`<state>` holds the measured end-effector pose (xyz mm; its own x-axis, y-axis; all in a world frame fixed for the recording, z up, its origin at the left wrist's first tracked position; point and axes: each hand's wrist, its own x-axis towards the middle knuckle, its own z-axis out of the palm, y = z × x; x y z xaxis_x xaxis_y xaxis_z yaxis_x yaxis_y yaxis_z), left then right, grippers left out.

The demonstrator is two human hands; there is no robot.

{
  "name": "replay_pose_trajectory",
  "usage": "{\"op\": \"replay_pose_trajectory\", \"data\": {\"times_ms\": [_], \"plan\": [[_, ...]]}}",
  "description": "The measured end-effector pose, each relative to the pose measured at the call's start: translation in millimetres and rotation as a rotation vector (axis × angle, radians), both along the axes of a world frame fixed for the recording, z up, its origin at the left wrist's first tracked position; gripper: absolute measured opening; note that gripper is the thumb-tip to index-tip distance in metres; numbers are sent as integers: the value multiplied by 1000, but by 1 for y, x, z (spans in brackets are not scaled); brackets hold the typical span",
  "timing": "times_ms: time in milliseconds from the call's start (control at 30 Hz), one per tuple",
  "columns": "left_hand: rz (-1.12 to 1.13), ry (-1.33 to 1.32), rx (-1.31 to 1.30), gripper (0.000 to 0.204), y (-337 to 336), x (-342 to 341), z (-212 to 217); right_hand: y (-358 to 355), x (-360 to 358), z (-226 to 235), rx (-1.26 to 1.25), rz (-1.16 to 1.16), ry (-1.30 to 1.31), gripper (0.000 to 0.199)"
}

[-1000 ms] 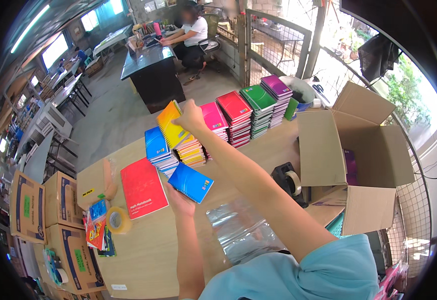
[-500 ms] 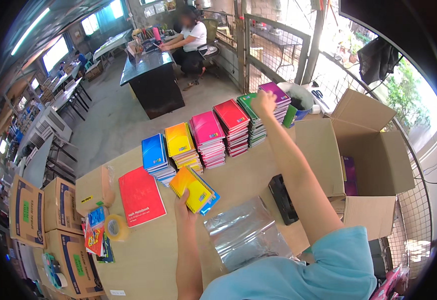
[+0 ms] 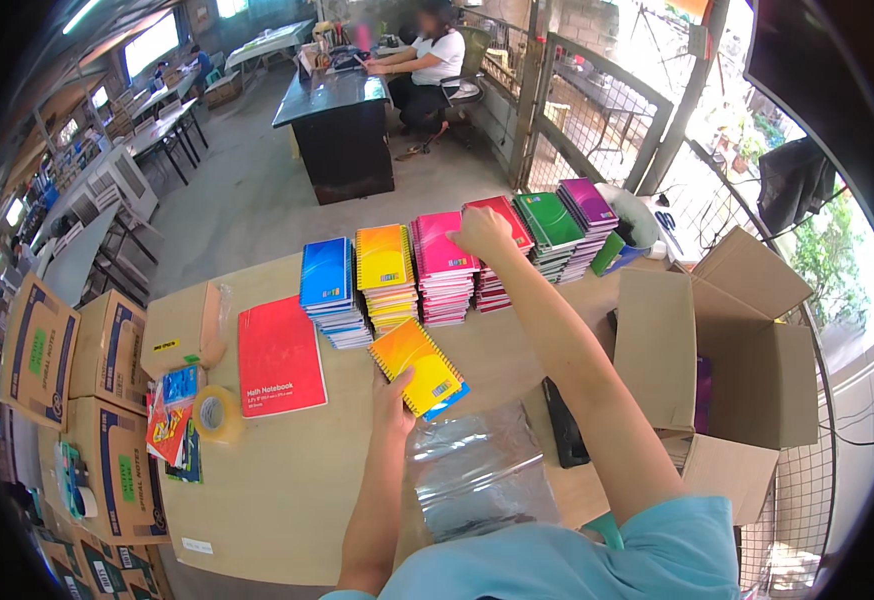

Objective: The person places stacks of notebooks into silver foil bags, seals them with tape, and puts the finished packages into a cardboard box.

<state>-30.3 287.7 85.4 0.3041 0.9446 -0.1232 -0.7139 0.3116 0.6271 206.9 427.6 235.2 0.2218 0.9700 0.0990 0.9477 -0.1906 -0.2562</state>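
Note:
My left hand [image 3: 391,397] holds a small pile of spiral notebooks [image 3: 419,366], yellow on top and blue beneath, just above the wooden table [image 3: 287,480]. My right hand [image 3: 481,231] reaches forward and closes on a red notebook [image 3: 507,217] that tops the red stack. That stack stands in a row with a blue stack [image 3: 326,277], a yellow stack [image 3: 384,262], a pink stack [image 3: 441,252], a green stack [image 3: 549,222] and a purple stack [image 3: 587,202].
A large red notebook [image 3: 279,356], a tape roll [image 3: 214,412] and small packets lie at the left. Crumpled clear plastic [image 3: 477,470] and a black object [image 3: 564,428] lie near me. An open cardboard box [image 3: 747,350] stands right, cartons [image 3: 107,350] left. A person sits at a black desk [image 3: 342,125] beyond.
My right hand left the yellow stack, swung right along the row and now rests on the red stack. The pile in my left hand now shows yellow on top instead of blue.

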Motion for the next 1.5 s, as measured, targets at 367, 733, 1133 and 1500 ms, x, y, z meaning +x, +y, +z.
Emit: {"op": "replay_pose_trajectory", "data": {"times_ms": [367, 733, 1133, 1500], "plan": [[14, 31, 71, 59, 4, -2, 7, -1, -2, -9, 172, -380, 325, 31], [-38, -167, -86, 47, 5, 12, 16, -87, 27, -37, 415, -69, 572, 28], [-56, -70, -117, 47, 8, 30, 4, 34, 87, -9, -257, -616, 284, 86], [-79, -310, -77, 52, -1, 25, 11, -77, 12, -5, 317, -95, 879, 70]]}}
